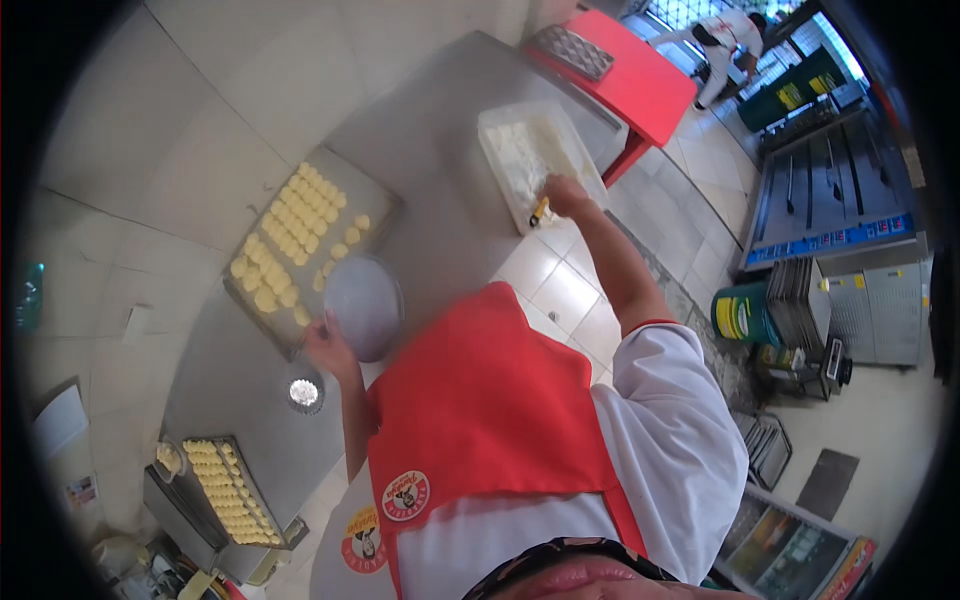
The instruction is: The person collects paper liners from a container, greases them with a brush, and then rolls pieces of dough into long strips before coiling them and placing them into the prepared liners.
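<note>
My right hand reaches into a white plastic tub, its fingers closed around a tool with a yellow-and-black handle. The tool's working end cannot be made out. White, powdery or creamy stuff covers part of the tub's bottom. On the left, my left hand grips the edge of a round, greyish bowl. Beside that bowl lies a baking tray carrying rows of small pale-yellow dough pieces, with a few looser ones near the bowl.
A small shiny metal tin sits on the steel table, near my left forearm. Another filled tray stands at the lower left. Beyond the tub is a red table with a dark patterned tray. Another person is far right, near ovens.
</note>
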Demonstrator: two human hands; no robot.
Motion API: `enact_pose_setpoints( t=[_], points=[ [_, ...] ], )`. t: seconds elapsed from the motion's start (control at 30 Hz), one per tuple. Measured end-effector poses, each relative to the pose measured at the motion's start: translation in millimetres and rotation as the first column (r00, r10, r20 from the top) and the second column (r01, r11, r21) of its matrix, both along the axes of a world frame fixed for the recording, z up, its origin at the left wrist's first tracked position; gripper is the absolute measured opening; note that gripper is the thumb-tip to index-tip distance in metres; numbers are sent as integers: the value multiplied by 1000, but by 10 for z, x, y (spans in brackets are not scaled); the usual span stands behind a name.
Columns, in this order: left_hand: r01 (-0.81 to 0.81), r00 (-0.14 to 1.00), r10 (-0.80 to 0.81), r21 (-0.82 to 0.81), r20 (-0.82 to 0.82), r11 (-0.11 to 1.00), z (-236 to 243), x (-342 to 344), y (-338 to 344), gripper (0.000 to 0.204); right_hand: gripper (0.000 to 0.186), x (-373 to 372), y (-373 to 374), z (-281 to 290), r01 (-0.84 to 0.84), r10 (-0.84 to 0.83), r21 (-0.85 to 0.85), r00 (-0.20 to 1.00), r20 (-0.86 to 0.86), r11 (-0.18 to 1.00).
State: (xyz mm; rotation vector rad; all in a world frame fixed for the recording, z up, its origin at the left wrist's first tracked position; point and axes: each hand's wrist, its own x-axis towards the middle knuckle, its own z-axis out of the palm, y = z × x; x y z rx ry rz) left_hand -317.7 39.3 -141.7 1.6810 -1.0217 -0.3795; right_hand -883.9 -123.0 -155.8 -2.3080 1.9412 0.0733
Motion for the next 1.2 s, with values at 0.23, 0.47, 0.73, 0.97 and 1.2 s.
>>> enact_pose_setpoints(
  t=[0.23, 0.47, 0.73, 0.97, 1.2],
  points=[
    [-58, 996, 61, 46, -62, 997, 180, -99, -80, 25, 7, 237, -259, 55, -195, 220, 236, 972, -83, 952],
    [65, 934, -46, 42, -354, 997, -147, 109, -193, 24, 18, -7, -285, 51, -77, 82, -42, 989, 121, 996],
    [305, 419, -221, -93, -881, 948, 601, -215, -758, 47, 32, 9, -187, 65, 603, -491, -139, 744, 453, 785],
    [436, 309, -296, -142, -904, 889, 790, -385, -1019, 58, 45, -102, 26, 168, 797, -538, -192, 542, 645, 572],
    [586, 328, -363, -113, -872, 802, 819, -612, -1111, 52, 43, 385, 563, 1286, 639, -585, 94, 621, 522, 763]
  ],
)
